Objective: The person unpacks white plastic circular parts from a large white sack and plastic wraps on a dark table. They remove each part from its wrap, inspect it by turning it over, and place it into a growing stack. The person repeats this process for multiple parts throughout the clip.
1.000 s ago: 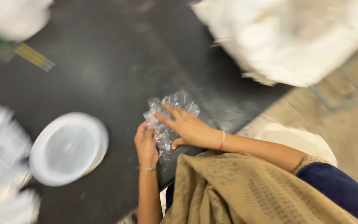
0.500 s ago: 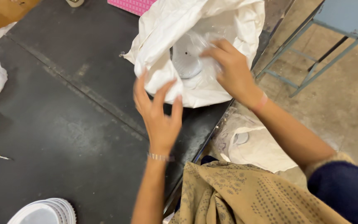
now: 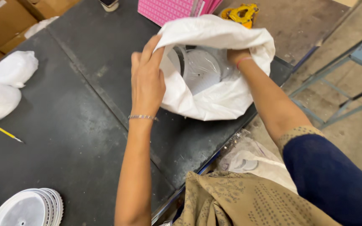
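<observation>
Right hand (image 3: pixel 236 56) now deep inside white sack (image 3: pixel 214 100) — left hand (image 3: pixel 147 79) on its rim.

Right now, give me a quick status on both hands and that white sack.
Left hand holds the white sack open at its rim. Right hand is inside, at clear-wrapped white discs; grip hidden. Nothing blocks the sack's mouth.

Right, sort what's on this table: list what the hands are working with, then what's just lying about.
In hand:
- white sack, its mouth held open by the left hand
- clear-wrapped white discs inside it, which the right hand reaches

Lying about:
- stack of white discs
- white bags
- yellow pencil
- pink box
- cardboard boxes
</observation>
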`<state>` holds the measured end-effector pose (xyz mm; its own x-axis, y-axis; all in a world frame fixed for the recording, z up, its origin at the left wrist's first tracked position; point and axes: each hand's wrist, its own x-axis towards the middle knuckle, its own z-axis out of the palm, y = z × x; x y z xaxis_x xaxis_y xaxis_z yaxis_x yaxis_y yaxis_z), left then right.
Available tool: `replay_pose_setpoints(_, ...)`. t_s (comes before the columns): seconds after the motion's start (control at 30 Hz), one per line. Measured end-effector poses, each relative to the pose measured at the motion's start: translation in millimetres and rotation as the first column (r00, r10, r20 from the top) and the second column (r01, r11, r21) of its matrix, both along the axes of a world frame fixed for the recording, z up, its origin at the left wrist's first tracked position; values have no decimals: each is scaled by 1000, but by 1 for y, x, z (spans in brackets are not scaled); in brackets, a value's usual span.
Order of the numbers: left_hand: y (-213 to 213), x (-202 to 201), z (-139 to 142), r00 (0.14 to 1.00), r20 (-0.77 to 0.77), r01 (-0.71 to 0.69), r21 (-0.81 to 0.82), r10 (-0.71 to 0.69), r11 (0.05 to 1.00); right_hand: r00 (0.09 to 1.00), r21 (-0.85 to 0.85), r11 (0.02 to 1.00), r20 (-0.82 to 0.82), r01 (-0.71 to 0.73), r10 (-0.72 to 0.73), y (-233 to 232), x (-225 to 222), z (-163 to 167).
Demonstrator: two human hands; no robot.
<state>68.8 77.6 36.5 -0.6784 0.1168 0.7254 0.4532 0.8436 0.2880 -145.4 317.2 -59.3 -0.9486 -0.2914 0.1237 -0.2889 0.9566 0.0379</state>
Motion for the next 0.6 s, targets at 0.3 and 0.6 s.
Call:
replay_pose_setpoints(0.3, -1, 20, 15, 998, 41, -50, -40, 52, 998, 1000, 98, 995, -11, -8, 9, 3, 23, -13)
replay_pose_setpoints(0.6, 5, 22, 2, 995, 10, -100, -84, 102, 991, 869, 57, 984, -462, -169, 177, 25, -8, -51)
